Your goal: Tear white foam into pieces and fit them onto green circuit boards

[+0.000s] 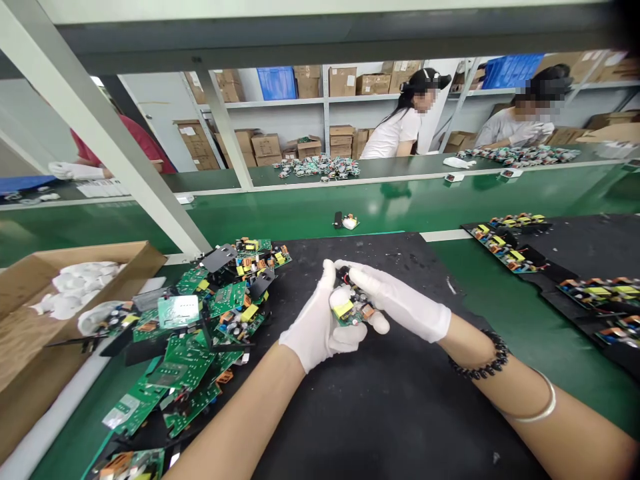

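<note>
Board (351,305) between left hand (320,327) and right hand (400,300), above mat (400,413)

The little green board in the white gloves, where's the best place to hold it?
Probably the thin edges of the circuit board, from both sides, as the left hand and right hand do. Its top faces up, crowded with a yellow block and small parts, so pinching there seems risky.

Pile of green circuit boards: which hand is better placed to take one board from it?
Probably left. The left hand is close to the pile, which lies on its side of the black mat. The right hand is farther and would cross over. Both hold the small board.
</note>
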{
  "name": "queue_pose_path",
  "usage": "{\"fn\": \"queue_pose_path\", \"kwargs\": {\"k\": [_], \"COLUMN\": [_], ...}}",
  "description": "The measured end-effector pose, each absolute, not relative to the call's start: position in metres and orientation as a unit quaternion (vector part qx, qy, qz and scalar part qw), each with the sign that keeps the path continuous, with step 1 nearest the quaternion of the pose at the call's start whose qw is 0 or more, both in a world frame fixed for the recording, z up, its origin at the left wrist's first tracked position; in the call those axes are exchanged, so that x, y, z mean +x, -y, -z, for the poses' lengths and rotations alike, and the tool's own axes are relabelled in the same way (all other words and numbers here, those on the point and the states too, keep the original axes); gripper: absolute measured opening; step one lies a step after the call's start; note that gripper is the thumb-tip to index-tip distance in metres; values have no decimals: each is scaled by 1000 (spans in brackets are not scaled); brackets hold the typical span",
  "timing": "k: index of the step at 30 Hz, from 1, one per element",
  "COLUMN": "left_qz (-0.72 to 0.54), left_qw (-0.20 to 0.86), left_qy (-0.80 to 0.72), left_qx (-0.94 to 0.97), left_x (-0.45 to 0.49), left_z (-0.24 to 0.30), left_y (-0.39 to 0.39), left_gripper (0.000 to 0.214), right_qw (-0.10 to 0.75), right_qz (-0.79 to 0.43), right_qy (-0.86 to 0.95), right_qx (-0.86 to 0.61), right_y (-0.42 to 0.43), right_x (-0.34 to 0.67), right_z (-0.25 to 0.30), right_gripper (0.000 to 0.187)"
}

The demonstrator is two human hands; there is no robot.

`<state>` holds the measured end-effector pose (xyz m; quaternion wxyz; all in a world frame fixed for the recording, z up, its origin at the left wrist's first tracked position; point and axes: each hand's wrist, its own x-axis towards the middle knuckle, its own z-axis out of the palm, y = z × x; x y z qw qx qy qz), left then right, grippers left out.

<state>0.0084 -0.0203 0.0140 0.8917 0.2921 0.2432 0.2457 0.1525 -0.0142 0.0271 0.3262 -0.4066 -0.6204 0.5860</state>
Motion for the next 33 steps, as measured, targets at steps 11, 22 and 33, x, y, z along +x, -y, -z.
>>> {"fn": "queue_pose_path", "kwargs": {"k": [11,22,33], "left_qz": [-304,-363,-485], "left_qw": [860,839,814], "left_qy": [-266,-304,-255], "left_qx": [311,269,194], "left_x": [12,12,19], "left_z": [-19,-16,-29], "left_y": [20,22,22], "left_gripper": [46,27,33], "right_qw": [325,400,352], "right_qz": [-589,-645,-456], "right_qy": [645,497,717], "right_qx": [-362,-421,-392], "right_y": [13,10,6], "right_x": [152,155,152], "right_z": [-23,-31,-16], "right_gripper": [45,45,73]}}
